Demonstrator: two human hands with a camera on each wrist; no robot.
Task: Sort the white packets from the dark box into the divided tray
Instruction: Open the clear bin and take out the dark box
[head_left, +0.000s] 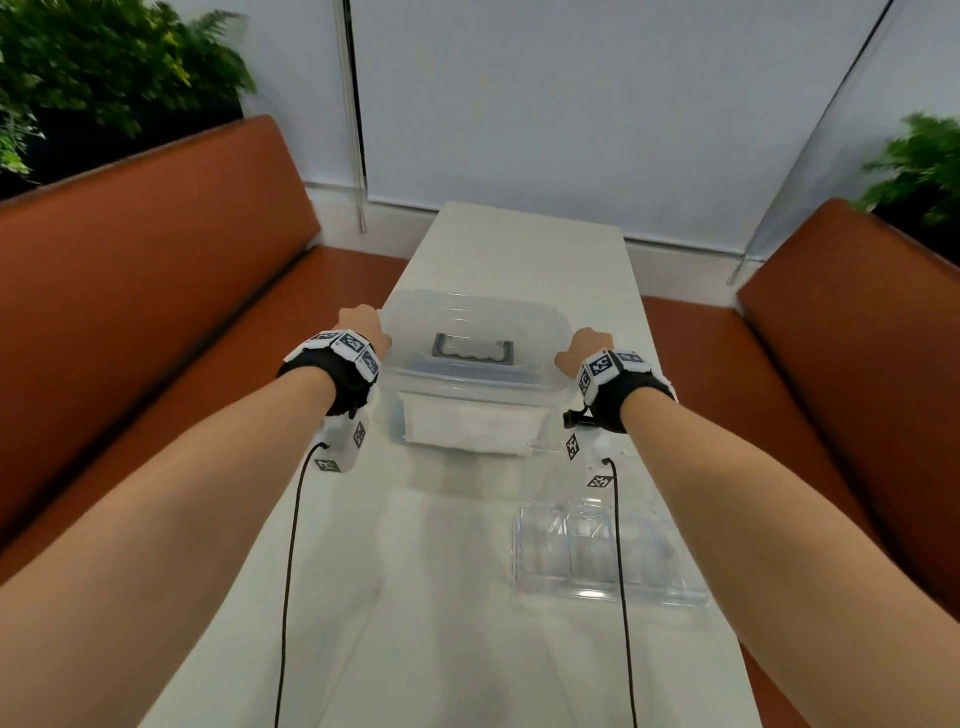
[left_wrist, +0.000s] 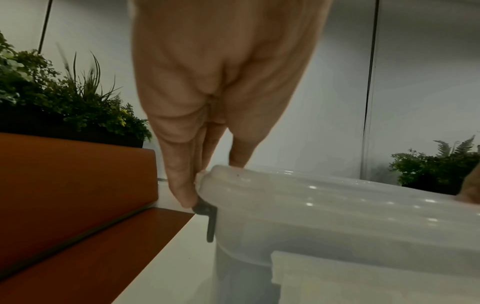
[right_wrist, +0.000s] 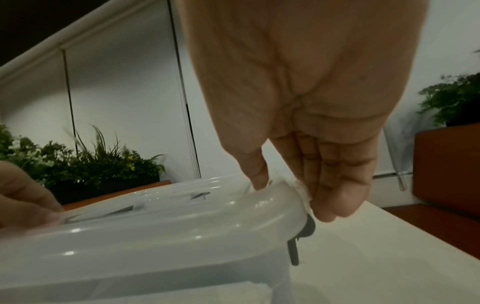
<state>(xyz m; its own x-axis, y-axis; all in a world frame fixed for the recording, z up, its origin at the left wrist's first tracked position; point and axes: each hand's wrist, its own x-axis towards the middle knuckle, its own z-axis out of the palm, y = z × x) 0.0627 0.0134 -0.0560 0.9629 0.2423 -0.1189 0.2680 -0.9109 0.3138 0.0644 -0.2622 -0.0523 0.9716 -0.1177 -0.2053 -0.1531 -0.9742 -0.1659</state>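
I stand at a long white table (head_left: 467, 597) between two orange benches (head_left: 156, 260), with both of my bare arms stretched forward. A translucent plastic box (head_left: 475, 410) sits across the middle of the table, closed by a clear lid (head_left: 470, 332) with a grey handle (head_left: 472, 349) folded flat on top. My left hand (head_left: 363, 325) pinches the lid's left edge, thumb on top and fingers (left_wrist: 182, 185) curled down over the rim onto a dark latch (left_wrist: 205, 209). My right hand (head_left: 584, 345) grips the right edge the same way, fingertips (right_wrist: 335, 201) just above the dark latch (right_wrist: 302, 232) on that side. Through the near wall I can see the white packets (head_left: 467, 426), stacked inside; how many there are I cannot tell. The divided tray (head_left: 602, 556), clear plastic, lies on the table near my right forearm, well apart from the box. The lid looks thin, light and somewhat flexible, and its smooth plastic is likely slippery, so I judge that the two short edges by the latches are the best places to hold it. The packets appear soft and light; each should lift with a gentle pinch at the edge.
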